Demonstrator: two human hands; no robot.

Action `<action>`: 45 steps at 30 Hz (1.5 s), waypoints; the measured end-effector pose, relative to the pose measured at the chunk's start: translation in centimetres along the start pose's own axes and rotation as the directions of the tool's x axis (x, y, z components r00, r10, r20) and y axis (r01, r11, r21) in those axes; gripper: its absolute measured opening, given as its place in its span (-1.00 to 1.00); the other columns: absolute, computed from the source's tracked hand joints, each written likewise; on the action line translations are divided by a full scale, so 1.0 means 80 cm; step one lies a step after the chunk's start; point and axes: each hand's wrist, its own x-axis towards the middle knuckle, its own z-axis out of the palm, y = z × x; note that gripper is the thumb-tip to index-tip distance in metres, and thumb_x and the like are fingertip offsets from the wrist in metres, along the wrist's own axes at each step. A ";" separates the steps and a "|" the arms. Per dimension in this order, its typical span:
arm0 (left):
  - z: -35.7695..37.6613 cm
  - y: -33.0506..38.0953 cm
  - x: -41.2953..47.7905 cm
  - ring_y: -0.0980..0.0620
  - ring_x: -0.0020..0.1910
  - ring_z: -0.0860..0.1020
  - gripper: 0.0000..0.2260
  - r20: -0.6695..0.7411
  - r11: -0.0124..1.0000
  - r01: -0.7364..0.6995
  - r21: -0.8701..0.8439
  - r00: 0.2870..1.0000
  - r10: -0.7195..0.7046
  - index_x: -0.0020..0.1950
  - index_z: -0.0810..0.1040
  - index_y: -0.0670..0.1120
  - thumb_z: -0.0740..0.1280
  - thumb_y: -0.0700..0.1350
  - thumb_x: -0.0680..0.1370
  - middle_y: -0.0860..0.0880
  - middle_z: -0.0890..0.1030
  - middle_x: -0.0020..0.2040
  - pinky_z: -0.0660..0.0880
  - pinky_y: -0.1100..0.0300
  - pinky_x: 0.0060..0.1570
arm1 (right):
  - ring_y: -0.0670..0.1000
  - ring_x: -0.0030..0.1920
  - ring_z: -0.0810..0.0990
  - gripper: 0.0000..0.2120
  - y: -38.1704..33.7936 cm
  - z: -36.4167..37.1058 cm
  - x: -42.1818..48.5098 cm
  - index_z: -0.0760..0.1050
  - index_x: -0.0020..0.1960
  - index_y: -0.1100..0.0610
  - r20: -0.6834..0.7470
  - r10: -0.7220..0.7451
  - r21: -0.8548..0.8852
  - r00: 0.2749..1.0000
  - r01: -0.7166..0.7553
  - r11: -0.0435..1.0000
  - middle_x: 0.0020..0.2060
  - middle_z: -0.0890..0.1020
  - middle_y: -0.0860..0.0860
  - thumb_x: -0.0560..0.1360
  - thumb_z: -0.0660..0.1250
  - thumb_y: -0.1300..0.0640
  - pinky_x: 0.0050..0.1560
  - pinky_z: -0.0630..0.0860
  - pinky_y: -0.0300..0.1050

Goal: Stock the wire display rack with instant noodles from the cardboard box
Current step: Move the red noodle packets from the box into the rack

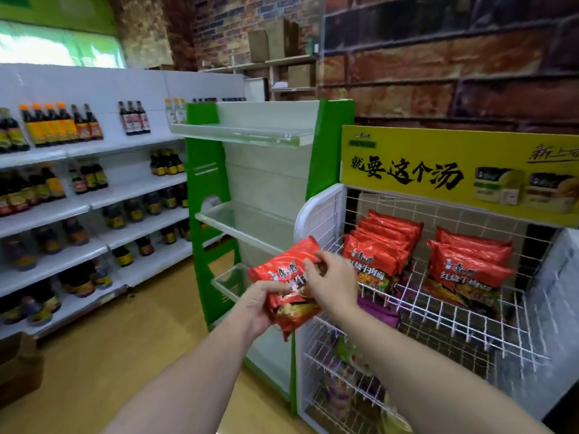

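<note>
I held a stack of red noodle packets [289, 289] just left of the wire rack [438, 311], my left hand [260, 305] gripping them from below, my right hand [332, 283] pinching the front packet's top edge.

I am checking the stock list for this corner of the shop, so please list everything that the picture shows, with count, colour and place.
held noodle packets: small bundle, count unclear, red, in both hands before the rack
left row of noodle packets: about six, red, top tier, left
right row of noodle packets: about three, red, top tier, right
wire display rack: one, white, at right
sign: one, yellow, above the rack
purple packets: some, purple, second tier
green shelf unit: one, green and white, left of the rack
sauce bottles: many, dark, white shelves at left
cardboard box: one, brown, floor, lower left
left hand: grips the bundle from below
right hand: pinches the top packet
</note>
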 end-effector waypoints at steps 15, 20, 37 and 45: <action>0.245 -0.050 0.109 -0.21 -0.07 0.73 -0.40 0.366 0.971 -0.015 0.241 0.927 -0.076 0.31 0.48 -0.09 0.62 -0.28 0.34 -0.19 0.73 0.04 0.69 -0.13 -0.13 | 0.08 0.04 0.70 -0.39 0.149 -0.179 0.008 0.57 0.19 0.01 -0.240 0.606 0.523 0.759 -0.425 0.739 0.03 0.72 0.01 0.21 0.66 -0.11 0.16 0.62 0.16; 0.316 -0.098 0.132 -0.06 0.13 0.65 -0.48 0.444 0.915 -0.135 0.382 0.895 -0.054 0.37 0.45 0.00 0.56 -0.19 0.48 -0.05 0.66 0.18 0.59 -0.07 0.22 | 0.02 0.11 0.64 -0.45 0.204 -0.229 0.000 0.49 0.29 -0.04 -0.397 0.566 0.370 0.723 -0.438 0.819 0.08 0.66 -0.07 0.36 0.61 -0.04 0.20 0.58 0.11; 0.381 -0.194 0.229 0.09 0.16 0.59 -0.31 0.367 0.636 -0.308 0.708 0.929 0.042 0.48 0.27 0.26 0.52 -0.01 0.45 0.12 0.59 0.19 0.56 -0.03 0.26 | 0.19 0.61 0.09 0.09 0.348 -0.202 0.068 0.08 0.59 0.12 -0.240 0.682 -0.154 0.691 -0.721 0.676 0.58 0.19 0.09 0.30 0.58 -0.24 0.58 0.15 0.21; 0.386 -0.203 0.252 0.02 0.21 0.57 -0.32 0.333 0.533 -0.359 0.766 0.931 0.148 0.54 0.27 0.14 0.46 -0.16 0.49 0.03 0.58 0.25 0.54 -0.03 0.29 | 0.20 0.63 -0.06 0.08 0.381 -0.199 0.089 0.00 0.63 0.10 -0.210 0.624 -0.219 0.753 -0.658 0.720 0.63 0.06 0.05 0.37 0.52 -0.25 0.61 -0.04 0.21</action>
